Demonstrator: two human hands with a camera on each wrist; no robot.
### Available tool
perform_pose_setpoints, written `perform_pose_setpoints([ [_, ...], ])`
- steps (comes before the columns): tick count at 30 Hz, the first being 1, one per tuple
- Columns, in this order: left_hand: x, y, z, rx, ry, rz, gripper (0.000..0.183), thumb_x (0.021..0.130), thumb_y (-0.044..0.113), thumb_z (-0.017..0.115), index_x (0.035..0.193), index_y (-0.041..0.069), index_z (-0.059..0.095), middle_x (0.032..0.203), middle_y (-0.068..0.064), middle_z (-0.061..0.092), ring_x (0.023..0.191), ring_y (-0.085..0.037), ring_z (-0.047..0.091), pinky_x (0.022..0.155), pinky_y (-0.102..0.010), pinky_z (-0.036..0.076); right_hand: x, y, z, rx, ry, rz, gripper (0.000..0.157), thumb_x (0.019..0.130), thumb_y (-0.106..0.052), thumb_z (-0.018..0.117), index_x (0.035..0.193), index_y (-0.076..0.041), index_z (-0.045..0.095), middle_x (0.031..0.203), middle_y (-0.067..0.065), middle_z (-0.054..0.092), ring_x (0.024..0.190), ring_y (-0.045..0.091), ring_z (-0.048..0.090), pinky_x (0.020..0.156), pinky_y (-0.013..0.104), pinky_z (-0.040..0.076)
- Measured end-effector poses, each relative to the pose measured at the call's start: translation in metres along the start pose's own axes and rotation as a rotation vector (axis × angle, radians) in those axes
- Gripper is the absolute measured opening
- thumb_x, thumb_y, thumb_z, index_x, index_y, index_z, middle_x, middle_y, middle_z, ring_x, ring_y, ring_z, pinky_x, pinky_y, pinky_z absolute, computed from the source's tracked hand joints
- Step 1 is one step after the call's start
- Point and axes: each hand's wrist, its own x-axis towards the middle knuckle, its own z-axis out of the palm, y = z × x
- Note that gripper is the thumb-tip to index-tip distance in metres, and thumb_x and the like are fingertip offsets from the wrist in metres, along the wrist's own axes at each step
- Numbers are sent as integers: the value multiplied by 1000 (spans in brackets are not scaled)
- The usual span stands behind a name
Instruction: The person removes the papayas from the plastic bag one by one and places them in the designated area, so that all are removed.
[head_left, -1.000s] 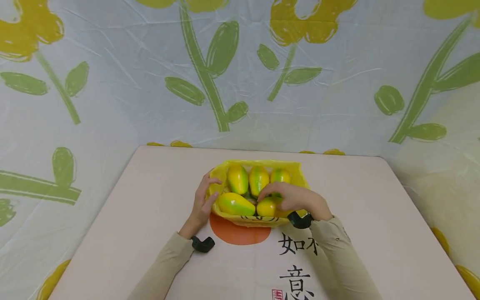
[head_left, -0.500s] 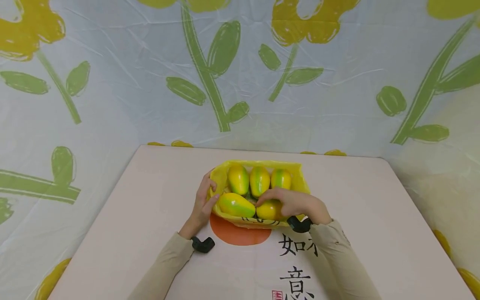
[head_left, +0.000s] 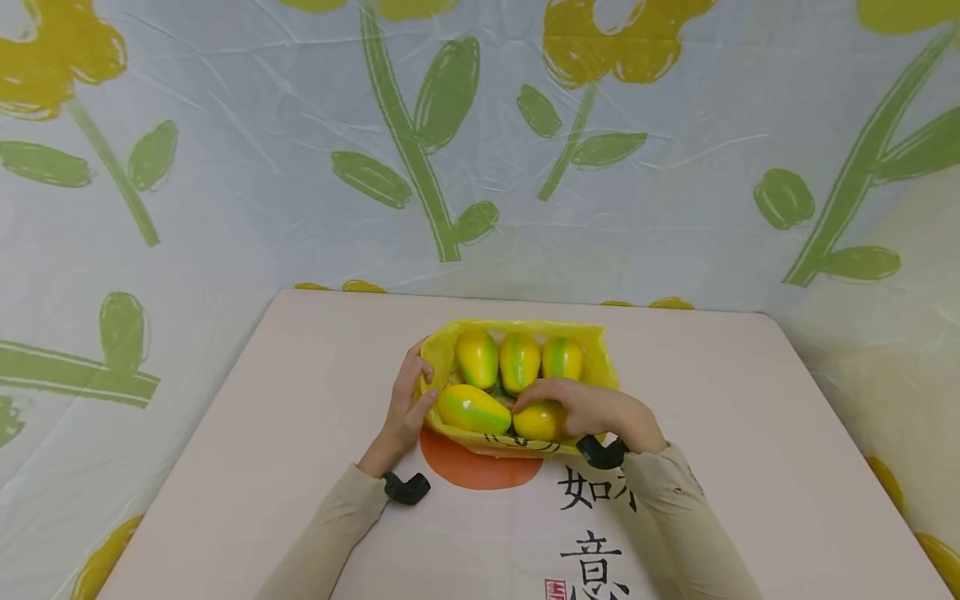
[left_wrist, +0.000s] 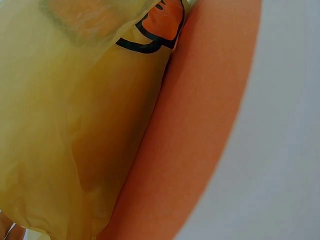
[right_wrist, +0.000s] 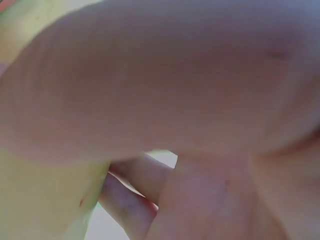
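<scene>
In the head view, an open yellow plastic bag (head_left: 602,367) holds several glossy yellow-green mangoes, three in the back row and two in front. My left hand (head_left: 401,410) grips the bag's left edge, its fingers bent over the rim. My right hand (head_left: 606,410) reaches in from the right and holds the front-right mango (head_left: 540,422), partly covering it. Beside that one lies the front-left mango (head_left: 472,410) on its side. In the left wrist view the bag's translucent side (left_wrist: 40,125) fills the left. My right thumb (right_wrist: 150,85) hides most of the right wrist view.
The bag stands on a pale pink table mat (head_left: 322,375) with a printed orange disc (head_left: 480,475) and black characters (head_left: 592,558). Behind the table hangs a flower-patterned cloth (head_left: 285,167). Black wrist mounts (head_left: 407,488) sit at both cuffs.
My right hand has come down slightly over the front-right mango, uncovering more of the back-right one. My left fingers have curled closer onto the bag's edge. Over the last half second little differs.
</scene>
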Motion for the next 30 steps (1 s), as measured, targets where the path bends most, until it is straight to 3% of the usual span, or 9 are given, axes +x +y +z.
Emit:
perform_pose_setpoints([
  [20, -1, 2, 0, 12, -14, -17, 19, 82, 19, 46, 93, 5, 42, 148, -12, 41, 128, -32, 42, 108, -38, 35, -8, 3, -4, 5, 107, -157, 68, 70, 20, 58, 131, -11, 61, 136, 2, 57, 127, 23, 49, 106, 50, 38],
  [30, 0, 2, 0, 10, -6, -4, 19, 84, 21, 46, 92, 5, 42, 148, -13, 40, 130, -33, 41, 108, -38, 34, -19, -1, -6, 2, 188, -117, 69, 75, 18, 62, 137, -13, 57, 147, 10, 48, 138, 34, 38, 110, 57, 31],
])
